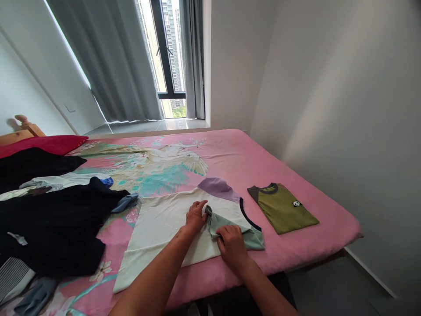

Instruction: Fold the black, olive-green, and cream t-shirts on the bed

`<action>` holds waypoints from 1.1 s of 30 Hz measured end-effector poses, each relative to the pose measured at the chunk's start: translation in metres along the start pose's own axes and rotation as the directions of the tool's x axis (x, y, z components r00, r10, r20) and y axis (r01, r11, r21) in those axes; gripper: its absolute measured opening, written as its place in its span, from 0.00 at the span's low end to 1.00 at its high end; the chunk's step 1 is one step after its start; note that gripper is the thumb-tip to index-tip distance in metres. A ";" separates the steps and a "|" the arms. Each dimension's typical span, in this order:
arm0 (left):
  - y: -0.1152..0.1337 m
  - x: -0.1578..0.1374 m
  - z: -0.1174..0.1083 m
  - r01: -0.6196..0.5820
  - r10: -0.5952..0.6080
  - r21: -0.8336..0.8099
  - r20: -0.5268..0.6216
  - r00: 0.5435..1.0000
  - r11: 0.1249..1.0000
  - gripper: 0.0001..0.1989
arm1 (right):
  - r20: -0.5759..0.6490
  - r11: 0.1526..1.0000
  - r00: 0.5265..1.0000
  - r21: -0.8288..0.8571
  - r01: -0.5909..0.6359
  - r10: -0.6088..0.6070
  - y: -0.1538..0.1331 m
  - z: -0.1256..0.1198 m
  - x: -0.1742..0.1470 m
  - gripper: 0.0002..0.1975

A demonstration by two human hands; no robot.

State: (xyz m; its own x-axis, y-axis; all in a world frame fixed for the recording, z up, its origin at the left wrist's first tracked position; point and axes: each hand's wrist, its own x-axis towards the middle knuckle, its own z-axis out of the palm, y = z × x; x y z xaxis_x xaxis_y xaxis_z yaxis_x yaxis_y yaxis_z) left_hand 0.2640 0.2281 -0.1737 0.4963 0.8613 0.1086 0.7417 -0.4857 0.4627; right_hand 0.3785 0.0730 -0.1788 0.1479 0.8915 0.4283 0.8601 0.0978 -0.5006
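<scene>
A white T-shirt [164,219] lies spread on the bed, its black-trimmed neckline towards the right. One lilac sleeve [219,188] sticks out at the far side. The pale green sleeve [251,237] is folded inward over the shirt's body. At the upper corner of that sleeve's cuff, my left hand [196,216] pinches the fabric. My right hand [233,245] has its fingers bent over the near part of the same sleeve, with the thumb at its lower edge. What lies beneath both hands is hidden.
An olive T-shirt [283,208] with a panda patch lies folded on the right of the pink bed [226,151]. Loose clothes, including a black garment [55,228], are heaped at left. A red pillow [49,144] is behind them. The wall [345,131] borders the bed's right side.
</scene>
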 end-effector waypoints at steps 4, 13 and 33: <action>0.001 0.007 -0.009 -0.099 0.099 -0.011 0.059 0.993 0.995 0.22 | -0.021 1.000 1.000 0.011 -0.013 0.014 -0.001 0.004 -0.008 0.10; -0.009 0.028 -0.005 -0.096 0.098 -0.062 0.035 0.995 0.993 0.16 | -0.042 0.998 0.999 -0.066 -0.003 0.000 -0.003 0.005 -0.020 0.11; 0.011 -0.041 0.021 -0.367 0.334 0.189 0.185 0.924 0.911 0.30 | 0.183 0.891 0.922 -0.375 -0.256 0.342 0.044 -0.015 -0.025 0.30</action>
State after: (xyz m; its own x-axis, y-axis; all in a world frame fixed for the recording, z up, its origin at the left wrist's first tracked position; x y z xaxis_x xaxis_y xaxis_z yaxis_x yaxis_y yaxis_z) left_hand 0.2610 0.1844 -0.1913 0.7900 0.6061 0.0924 0.5786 -0.7868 0.2149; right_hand 0.4200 0.0486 -0.2002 0.3409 0.9362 0.0861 0.9117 -0.3069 -0.2731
